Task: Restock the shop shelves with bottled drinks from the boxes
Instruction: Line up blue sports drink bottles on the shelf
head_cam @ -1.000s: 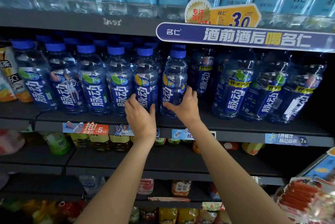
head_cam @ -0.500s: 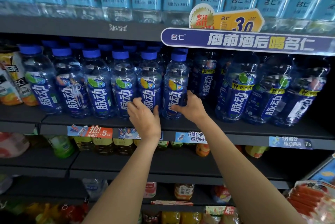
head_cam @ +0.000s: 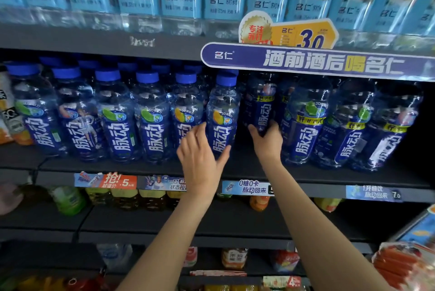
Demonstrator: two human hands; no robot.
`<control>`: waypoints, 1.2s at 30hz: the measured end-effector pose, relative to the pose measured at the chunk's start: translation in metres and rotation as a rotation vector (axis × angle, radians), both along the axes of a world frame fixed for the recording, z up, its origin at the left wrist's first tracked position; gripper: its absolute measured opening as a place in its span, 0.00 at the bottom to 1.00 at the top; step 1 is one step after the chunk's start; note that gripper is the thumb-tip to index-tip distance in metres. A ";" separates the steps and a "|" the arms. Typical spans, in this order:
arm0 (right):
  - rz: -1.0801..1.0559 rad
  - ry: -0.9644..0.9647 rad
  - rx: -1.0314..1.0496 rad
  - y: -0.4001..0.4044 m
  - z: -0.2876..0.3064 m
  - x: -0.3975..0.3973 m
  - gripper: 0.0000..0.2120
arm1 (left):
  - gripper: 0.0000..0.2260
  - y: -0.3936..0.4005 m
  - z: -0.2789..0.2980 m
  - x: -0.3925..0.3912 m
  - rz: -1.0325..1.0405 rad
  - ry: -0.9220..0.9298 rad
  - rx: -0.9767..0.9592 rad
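Bottle (head_cam: 260, 107) gripped by right hand (head_cam: 268, 141); large bottles (head_cam: 303, 126) crowd beside

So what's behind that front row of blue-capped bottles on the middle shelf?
Behind the front row of blue-capped bottles, more blue caps show, so there is at least a second row. How far back it goes is lost in shadow under the upper shelf.

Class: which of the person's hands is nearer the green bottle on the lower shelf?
Left. The left hand is above and right of the green bottle; the right hand is farther right, gripping a blue bottle.
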State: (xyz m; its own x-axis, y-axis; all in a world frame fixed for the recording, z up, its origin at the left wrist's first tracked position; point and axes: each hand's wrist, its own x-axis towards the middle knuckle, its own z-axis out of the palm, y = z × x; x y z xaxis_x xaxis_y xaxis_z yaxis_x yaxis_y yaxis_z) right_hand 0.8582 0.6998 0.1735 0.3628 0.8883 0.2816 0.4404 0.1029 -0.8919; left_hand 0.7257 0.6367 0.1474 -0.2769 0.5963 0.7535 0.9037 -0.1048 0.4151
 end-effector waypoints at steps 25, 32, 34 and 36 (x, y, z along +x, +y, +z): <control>-0.239 -0.256 0.217 0.011 0.013 -0.022 0.24 | 0.25 0.005 -0.017 -0.001 -0.066 -0.034 -0.059; -0.500 -0.174 0.180 -0.036 0.019 0.053 0.40 | 0.24 -0.006 -0.011 0.020 -0.115 -0.326 -0.183; -0.397 -0.142 0.050 -0.030 0.012 0.059 0.43 | 0.26 -0.004 -0.007 0.022 -0.091 -0.390 -0.218; -0.339 -0.160 0.039 -0.025 0.007 0.057 0.42 | 0.27 -0.002 -0.003 0.023 -0.074 -0.378 -0.260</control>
State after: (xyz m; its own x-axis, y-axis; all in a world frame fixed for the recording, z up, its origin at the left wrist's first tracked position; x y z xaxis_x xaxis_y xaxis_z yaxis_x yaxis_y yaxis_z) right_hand 0.9153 0.6744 0.1803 0.5827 0.7131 0.3899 0.5889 -0.0398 -0.8072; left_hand 0.7482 0.6343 0.1443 -0.4532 0.7803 0.4309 0.6778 -0.0123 0.7352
